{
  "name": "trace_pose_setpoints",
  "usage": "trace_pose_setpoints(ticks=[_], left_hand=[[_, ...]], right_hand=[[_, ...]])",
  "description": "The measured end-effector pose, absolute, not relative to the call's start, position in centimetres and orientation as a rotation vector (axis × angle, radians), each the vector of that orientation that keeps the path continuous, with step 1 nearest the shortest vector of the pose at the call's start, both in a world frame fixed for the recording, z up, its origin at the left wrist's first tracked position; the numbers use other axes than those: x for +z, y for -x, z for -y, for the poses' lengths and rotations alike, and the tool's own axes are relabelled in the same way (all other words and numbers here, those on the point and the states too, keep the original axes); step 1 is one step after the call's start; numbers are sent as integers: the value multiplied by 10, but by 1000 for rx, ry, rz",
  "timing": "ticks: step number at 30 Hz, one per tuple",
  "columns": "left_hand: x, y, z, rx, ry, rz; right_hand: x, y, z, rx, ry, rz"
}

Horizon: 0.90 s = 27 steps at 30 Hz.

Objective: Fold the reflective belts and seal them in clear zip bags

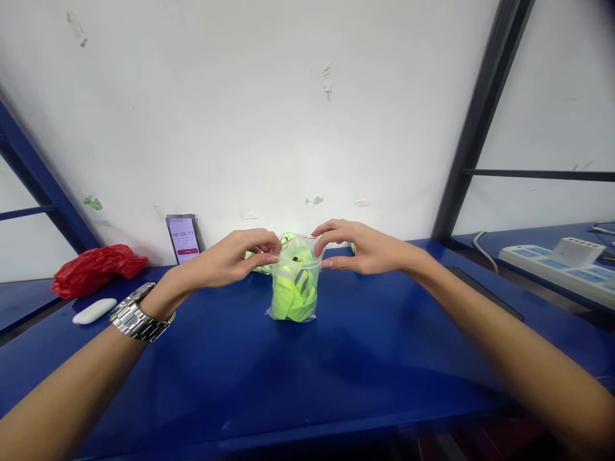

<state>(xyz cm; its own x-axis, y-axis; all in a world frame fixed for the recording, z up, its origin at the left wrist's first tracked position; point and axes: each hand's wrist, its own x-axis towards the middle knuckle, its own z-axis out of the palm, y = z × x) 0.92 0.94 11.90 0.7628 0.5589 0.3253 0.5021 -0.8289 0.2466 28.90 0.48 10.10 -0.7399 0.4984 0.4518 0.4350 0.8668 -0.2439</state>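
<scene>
Clear plastic bag of neon-yellow fabric, pinched at its rim by your left hand and right hand, could tip if you tug unevenly.

Steel link wristwatch on left wrist

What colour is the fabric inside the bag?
The fabric in the plastic bag is neon yellow-green with black marks, best seen in the head view.
</scene>
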Motion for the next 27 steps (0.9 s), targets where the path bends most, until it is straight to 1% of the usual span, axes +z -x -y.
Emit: trace_pose_setpoints(ticks=[7, 13, 17, 22, 27], left_hand=[[133, -10, -4, 402, -2930, -799], [129, -3, -12, 656, -2889, -943], [119, -3, -15, 760, -2758, -962], [115, -6, -17, 815, -2638, -947], [116, -5, -18, 841, -2582, -950]], right_hand=[[107, -292, 0, 117, 728, 2610], [106, -295, 0, 182, 830, 2515], [104, -296, 1, 160, 781, 2434], [102, -300, 0, 124, 752, 2393], [98, -303, -3, 86, 816, 2323]])
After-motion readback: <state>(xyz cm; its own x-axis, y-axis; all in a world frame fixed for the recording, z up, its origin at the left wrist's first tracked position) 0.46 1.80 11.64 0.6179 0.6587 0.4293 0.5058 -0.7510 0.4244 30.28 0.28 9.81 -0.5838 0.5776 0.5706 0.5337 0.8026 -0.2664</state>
